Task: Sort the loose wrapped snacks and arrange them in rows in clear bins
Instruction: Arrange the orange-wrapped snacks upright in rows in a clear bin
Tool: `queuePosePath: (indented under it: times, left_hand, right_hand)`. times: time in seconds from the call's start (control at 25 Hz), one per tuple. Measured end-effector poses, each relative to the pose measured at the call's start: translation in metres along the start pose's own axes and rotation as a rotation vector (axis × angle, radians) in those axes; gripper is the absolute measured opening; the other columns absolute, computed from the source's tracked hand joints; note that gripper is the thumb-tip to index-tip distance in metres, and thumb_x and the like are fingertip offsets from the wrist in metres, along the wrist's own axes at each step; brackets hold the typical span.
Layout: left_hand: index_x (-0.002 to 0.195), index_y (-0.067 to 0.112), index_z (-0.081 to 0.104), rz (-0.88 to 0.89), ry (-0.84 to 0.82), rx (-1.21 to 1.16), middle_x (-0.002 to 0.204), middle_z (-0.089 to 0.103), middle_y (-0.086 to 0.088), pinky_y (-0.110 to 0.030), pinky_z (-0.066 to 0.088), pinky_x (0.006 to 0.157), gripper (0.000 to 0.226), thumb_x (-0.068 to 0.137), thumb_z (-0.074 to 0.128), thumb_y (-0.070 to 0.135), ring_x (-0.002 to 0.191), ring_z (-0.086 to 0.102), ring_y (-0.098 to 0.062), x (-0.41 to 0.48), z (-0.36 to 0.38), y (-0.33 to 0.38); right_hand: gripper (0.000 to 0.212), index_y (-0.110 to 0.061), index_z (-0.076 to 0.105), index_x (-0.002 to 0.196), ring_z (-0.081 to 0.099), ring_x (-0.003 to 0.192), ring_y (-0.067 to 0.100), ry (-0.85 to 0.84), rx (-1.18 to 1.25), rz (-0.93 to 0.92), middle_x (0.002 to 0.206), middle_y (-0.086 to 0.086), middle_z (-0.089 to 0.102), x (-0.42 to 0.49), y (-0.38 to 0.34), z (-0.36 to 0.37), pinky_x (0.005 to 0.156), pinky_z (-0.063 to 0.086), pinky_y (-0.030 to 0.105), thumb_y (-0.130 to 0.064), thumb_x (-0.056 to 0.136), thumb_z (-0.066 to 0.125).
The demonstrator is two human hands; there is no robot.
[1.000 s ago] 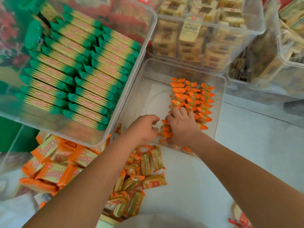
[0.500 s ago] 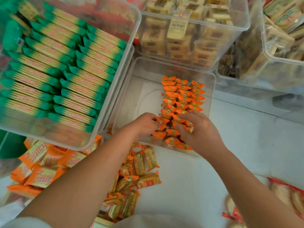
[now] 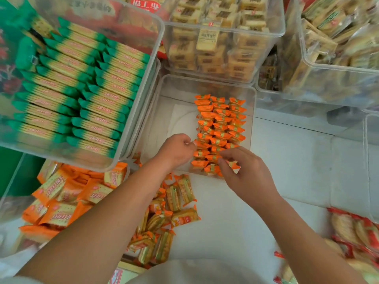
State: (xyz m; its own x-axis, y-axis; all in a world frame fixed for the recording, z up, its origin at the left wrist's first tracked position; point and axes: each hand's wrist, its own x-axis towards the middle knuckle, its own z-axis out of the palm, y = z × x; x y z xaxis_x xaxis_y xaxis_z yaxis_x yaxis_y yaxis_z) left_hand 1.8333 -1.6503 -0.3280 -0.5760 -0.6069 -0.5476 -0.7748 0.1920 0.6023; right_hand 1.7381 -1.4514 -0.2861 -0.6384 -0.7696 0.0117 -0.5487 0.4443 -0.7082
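A clear bin (image 3: 207, 83) in the middle holds small orange wrapped snacks (image 3: 220, 124) set in three rows along its right side. My left hand (image 3: 176, 149) is inside the bin at the left edge of the near rows, its fingers curled against a snack. My right hand (image 3: 246, 175) hovers over the near right corner and pinches an orange snack (image 3: 232, 164) between thumb and fingers. A loose heap of orange-and-gold wrapped snacks (image 3: 172, 203) lies on the white surface under my left forearm.
A raised clear bin of green-ended packs (image 3: 82, 89) sits at left, above larger orange packs (image 3: 61, 197). Bins of beige snacks (image 3: 217, 37) stand behind and at right (image 3: 338, 37). Red-wrapped crackers (image 3: 352, 228) lie at bottom right. White surface (image 3: 297, 165) is right of the bin.
My right hand has pulled back from the rows toward the bin's near right corner and lifted slightly, now pinching a snack. The left hand stays at the rows' left edge.
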Motion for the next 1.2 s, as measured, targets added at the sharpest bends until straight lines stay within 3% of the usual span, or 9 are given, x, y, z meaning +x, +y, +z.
queuePosePath:
  times: [0.16,0.28,0.4,0.52,0.6,0.72,0.88,1.08,1.2]
  left_hand:
    - [0.117,0.021,0.071,0.148,0.275,-0.227,0.099,0.07,0.012,-0.023,0.053,0.084,0.022,0.098,0.063,0.028,0.087,0.064,-0.003,-0.083,-0.005,-0.018]
    - [0.114,0.022,0.071,0.12,0.357,-0.307,0.097,0.071,0.011,-0.014,0.051,0.077,0.017,0.099,0.062,0.022,0.088,0.065,-0.002,-0.148,0.012,-0.057]
    - [0.115,0.025,0.071,-0.045,0.245,-0.232,0.098,0.07,0.014,-0.01,0.048,0.075,0.018,0.099,0.062,0.023,0.093,0.067,-0.005,-0.188,0.04,-0.108]
    - [0.115,0.024,0.07,-0.039,0.116,-0.157,0.106,0.07,0.011,-0.023,0.054,0.082,0.019,0.098,0.061,0.022,0.097,0.067,-0.008,-0.208,0.062,-0.143]
    - [0.122,0.023,0.067,0.045,0.112,-0.079,0.117,0.065,0.008,-0.03,0.054,0.089,0.026,0.098,0.058,0.021,0.102,0.064,-0.009,-0.208,0.072,-0.147]
    - [0.136,0.022,0.059,0.167,0.087,0.134,0.133,0.053,0.005,-0.035,0.053,0.093,0.037,0.099,0.053,0.022,0.115,0.058,-0.016,-0.19,0.09,-0.141]
    - [0.138,0.019,0.051,0.201,-0.104,0.533,0.135,0.046,-0.001,-0.04,0.054,0.091,0.04,0.099,0.054,0.027,0.127,0.048,-0.024,-0.163,0.108,-0.133]
    - [0.141,0.017,0.046,0.2,-0.142,0.647,0.136,0.041,-0.004,-0.041,0.052,0.096,0.059,0.093,0.061,0.05,0.128,0.041,-0.026,-0.159,0.115,-0.141]
    - [0.136,0.023,0.053,0.226,-0.172,0.667,0.128,0.042,-0.001,-0.037,0.05,0.095,0.054,0.09,0.068,0.046,0.123,0.042,-0.022,-0.161,0.117,-0.152]
  right_hand:
    - [0.018,-0.028,0.075,0.106,0.063,0.085,0.001,-0.112,0.003,-0.039,0.096,-0.017,0.07,-0.041,-0.02,0.028,0.067,0.055,0.03,-0.037,0.093,0.067]
    - [0.028,-0.024,0.071,0.12,0.063,0.112,0.015,-0.323,-0.078,-0.024,0.12,-0.008,0.067,-0.071,-0.018,0.072,0.08,0.058,0.039,-0.035,0.093,0.069]
    - [0.053,-0.02,0.046,0.151,0.029,0.152,0.027,-0.554,-0.25,-0.107,0.163,0.001,0.036,-0.078,-0.003,0.114,0.114,0.041,0.048,-0.037,0.102,0.055]
    - [0.062,-0.02,0.022,0.163,0.008,0.159,0.024,-0.694,-0.34,-0.067,0.173,-0.004,0.009,-0.093,0.019,0.131,0.126,0.024,0.042,-0.047,0.108,0.032]
    - [0.064,-0.014,0.037,0.157,0.022,0.156,0.025,-0.607,-0.338,-0.049,0.17,-0.001,0.022,-0.114,0.033,0.123,0.12,0.035,0.044,-0.05,0.105,0.027]
    - [0.048,-0.008,0.061,0.138,0.045,0.143,0.027,-0.444,-0.36,-0.023,0.155,0.004,0.047,-0.15,0.055,0.097,0.101,0.053,0.043,-0.039,0.104,0.047]
    - [0.042,-0.016,0.064,0.133,0.063,0.117,0.024,-0.444,-0.411,0.09,0.137,0.001,0.055,-0.19,0.075,0.071,0.073,0.058,0.034,-0.037,0.098,0.062]
    - [0.04,-0.016,0.057,0.11,0.05,0.106,0.017,-0.35,-0.321,0.467,0.115,-0.003,0.045,-0.193,0.07,0.077,0.074,0.048,0.032,-0.047,0.089,0.072]
    - [0.03,-0.017,0.053,0.106,0.054,0.105,0.022,-0.323,-0.236,0.515,0.109,-0.002,0.049,-0.19,0.069,0.083,0.076,0.048,0.034,-0.033,0.09,0.073]
